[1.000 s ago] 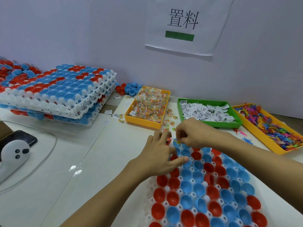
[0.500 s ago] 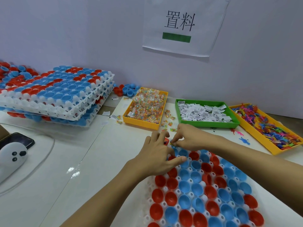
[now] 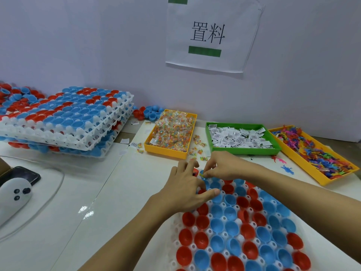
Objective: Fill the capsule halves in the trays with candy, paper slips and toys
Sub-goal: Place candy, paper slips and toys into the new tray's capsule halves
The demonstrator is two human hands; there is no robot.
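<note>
Presently, right hand (image 3: pixel 224 165) pinches a small candy packet (image 3: pixel 204 174) between thumb and fingertips, just above the far-left corner cups of the near tray (image 3: pixel 193 245); judged to be the drop into a capsule half (image 3: pixel 214 185) there. Left hand (image 3: pixel 187 190) lies flat on that same corner, fingers loosely straight, thumb stretched toward the right hand, gripping nothing; most likely it steadies the light plastic tray so the cups do not shift under the drop. Supplies sit just beyond the right hand, within an easy reach: three bins in a row. Candy bin (image 3: pixel 170 133), yellow, lies ahead of the left hand; paper slip bin (image 3: pixel 242 136), green, straight ahead of the right hand; toy bin (image 3: pixel 312 153), also yellow, off to the right hand's outer side. Several loose candy packets lie scattered between the bins and the fingers, too small to count surely; two stray toys lie on the table (image 3: pixel 97 192) beside the toy bin. Cups in the near tray are red and blue, mixed; every one in plain view looks empty, so filling is judged barely begun. Well beyond the left hand, a stack of trays (image 3: pixel 64 122), at least three, waits with cups already seated.
</note>
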